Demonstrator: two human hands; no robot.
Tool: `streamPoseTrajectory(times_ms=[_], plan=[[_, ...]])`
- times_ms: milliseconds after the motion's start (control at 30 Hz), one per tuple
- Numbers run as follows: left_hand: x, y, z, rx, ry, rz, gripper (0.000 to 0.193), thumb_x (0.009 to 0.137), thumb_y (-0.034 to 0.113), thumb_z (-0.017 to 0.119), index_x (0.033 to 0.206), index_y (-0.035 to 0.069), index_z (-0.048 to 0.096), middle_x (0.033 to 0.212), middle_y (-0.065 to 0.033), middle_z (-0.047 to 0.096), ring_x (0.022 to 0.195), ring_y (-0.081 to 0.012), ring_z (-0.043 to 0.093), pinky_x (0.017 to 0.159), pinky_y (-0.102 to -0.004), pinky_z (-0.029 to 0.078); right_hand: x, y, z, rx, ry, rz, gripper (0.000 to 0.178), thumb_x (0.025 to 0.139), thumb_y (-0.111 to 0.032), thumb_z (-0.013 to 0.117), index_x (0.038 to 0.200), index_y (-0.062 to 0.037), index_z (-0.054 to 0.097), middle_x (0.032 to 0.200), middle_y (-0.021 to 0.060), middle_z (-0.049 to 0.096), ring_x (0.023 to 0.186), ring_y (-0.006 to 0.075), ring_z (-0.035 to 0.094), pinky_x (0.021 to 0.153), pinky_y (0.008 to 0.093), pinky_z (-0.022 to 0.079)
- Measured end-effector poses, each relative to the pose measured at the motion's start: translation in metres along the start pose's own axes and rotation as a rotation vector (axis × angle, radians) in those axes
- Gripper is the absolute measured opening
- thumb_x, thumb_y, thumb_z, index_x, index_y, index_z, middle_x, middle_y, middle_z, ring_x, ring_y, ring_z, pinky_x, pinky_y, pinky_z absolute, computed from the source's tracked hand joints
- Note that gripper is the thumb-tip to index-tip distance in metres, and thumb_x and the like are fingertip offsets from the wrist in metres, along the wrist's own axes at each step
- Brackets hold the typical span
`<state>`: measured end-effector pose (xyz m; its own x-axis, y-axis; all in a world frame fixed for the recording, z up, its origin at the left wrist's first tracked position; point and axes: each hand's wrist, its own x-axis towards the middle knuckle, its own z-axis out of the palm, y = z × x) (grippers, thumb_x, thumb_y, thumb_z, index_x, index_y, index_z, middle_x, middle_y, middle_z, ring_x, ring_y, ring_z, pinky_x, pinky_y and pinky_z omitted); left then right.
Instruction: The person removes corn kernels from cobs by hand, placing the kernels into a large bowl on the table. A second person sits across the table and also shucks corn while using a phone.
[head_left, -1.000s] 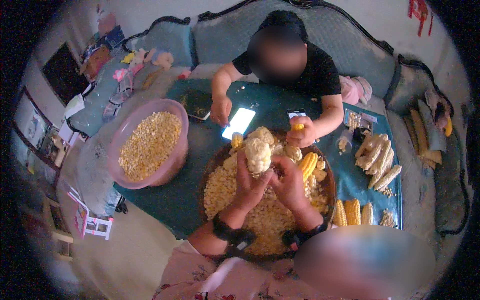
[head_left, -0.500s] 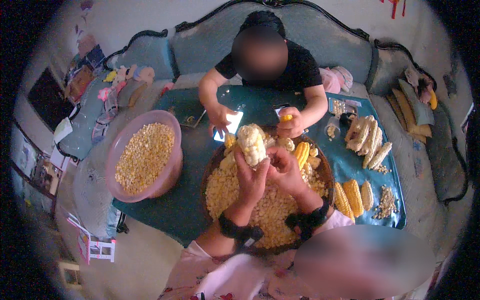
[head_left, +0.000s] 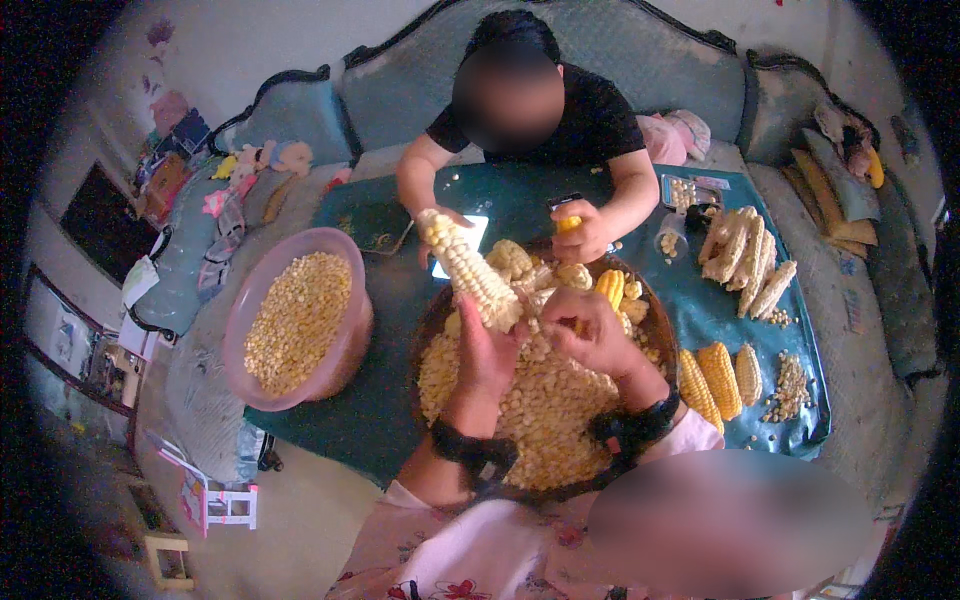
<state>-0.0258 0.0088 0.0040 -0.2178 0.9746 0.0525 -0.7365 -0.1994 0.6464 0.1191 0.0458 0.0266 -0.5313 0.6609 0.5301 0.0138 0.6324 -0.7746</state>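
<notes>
My left hand [head_left: 482, 350] is closed around the lower end of a pale corn cob [head_left: 466, 268], which tilts up to the left with rows of kernels showing. Close beside the cob's base is my right hand [head_left: 588, 326], its fingers curled in; whatever they pinch is hidden. Both hands are above a round brown basket [head_left: 664, 322] holding many loose pale kernels [head_left: 550, 430]. Several cob pieces and a yellow corn cob [head_left: 610, 286] lie toward its far side. Across the table, another person's hand [head_left: 585, 235] grips a yellow corn cob [head_left: 568, 223].
A pink tub [head_left: 232, 360] of kernels stands at left on the green-covered table [head_left: 345, 440]. To the right lie a heap of pale cobs [head_left: 740, 255], yellow cobs [head_left: 712, 380], loose kernels [head_left: 788, 388] and a tipped clear cup [head_left: 670, 240]. A lit phone [head_left: 476, 234] lies by the person's other hand.
The cob in my left hand has gone from nearly upright and end-on to leaning left with its length showing. My right hand has shifted slightly right, away from the cob.
</notes>
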Motion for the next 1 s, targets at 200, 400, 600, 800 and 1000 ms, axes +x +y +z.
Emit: streamPoseTrajectory(times_ms=[200, 400, 600, 800, 1000], plan=[[-0.004, -0.005, -0.013, 0.151, -0.247, -0.032, 0.05, 0.078, 0.052, 0.051, 0.105, 0.011, 0.044, 0.084, -0.0011, 0.054, 0.065, -0.009, 0.05, 0.046, -0.0196, 0.036, 0.0, 0.017, 0.005, -0.032, 0.257, 0.016, 0.013, 0.08, -0.013, 0.05, 0.075, -0.0004, 0.049, 0.068, 0.0125, 0.048, 0.063, 0.025, 0.047, 0.059, 0.0324, 0.04], [-0.007, 0.003, 0.006, 0.228, -0.096, -0.142, 0.037, 0.072, 0.022, 0.057, 0.104, 0.01, 0.042, 0.082, -0.0027, 0.053, 0.066, -0.011, 0.051, 0.047, -0.021, 0.039, -0.001, 0.022, 0.009, -0.038, 0.185, 0.129, 0.014, 0.082, -0.014, 0.05, 0.077, -0.001, 0.051, 0.069, 0.0125, 0.051, 0.063, 0.0245, 0.051, 0.058, 0.0333, 0.041], [0.0, -0.002, -0.01, 0.242, -0.047, -0.11, 0.05, 0.064, 0.007, 0.052, 0.112, 0.012, 0.041, 0.093, -0.002, 0.052, 0.08, -0.0149, 0.052, 0.058, -0.0257, 0.045, -0.001, 0.019, 0.009, -0.044, 0.182, 0.149, 0.016, 0.083, -0.016, 0.05, 0.077, -0.0014, 0.051, 0.065, 0.0109, 0.05, 0.059, 0.0217, 0.049, 0.055, 0.0317, 0.041], [0.004, -0.009, -0.021, 0.32, -0.104, -0.051, 0.049, 0.068, 0.01, 0.054, 0.115, 0.012, 0.04, 0.099, -0.0018, 0.051, 0.084, -0.0148, 0.052, 0.063, -0.027, 0.046, -0.001, 0.017, 0.008, -0.008, 0.176, 0.175, 0.014, 0.082, -0.017, 0.052, 0.079, -0.0023, 0.052, 0.067, 0.0096, 0.053, 0.061, 0.0171, 0.049, 0.056, 0.0301, 0.041], [0.004, -0.013, -0.023, 0.184, -0.062, -0.063, 0.043, 0.076, 0.025, 0.06, 0.112, 0.012, 0.041, 0.097, -0.0008, 0.051, 0.082, -0.013, 0.051, 0.062, -0.0255, 0.045, 0.001, 0.015, 0.014, 0.057, 0.207, 0.1, 0.007, 0.08, -0.011, 0.053, 0.082, -0.0037, 0.053, 0.07, 0.0086, 0.055, 0.065, 0.0181, 0.053, 0.061, 0.0293, 0.043]])
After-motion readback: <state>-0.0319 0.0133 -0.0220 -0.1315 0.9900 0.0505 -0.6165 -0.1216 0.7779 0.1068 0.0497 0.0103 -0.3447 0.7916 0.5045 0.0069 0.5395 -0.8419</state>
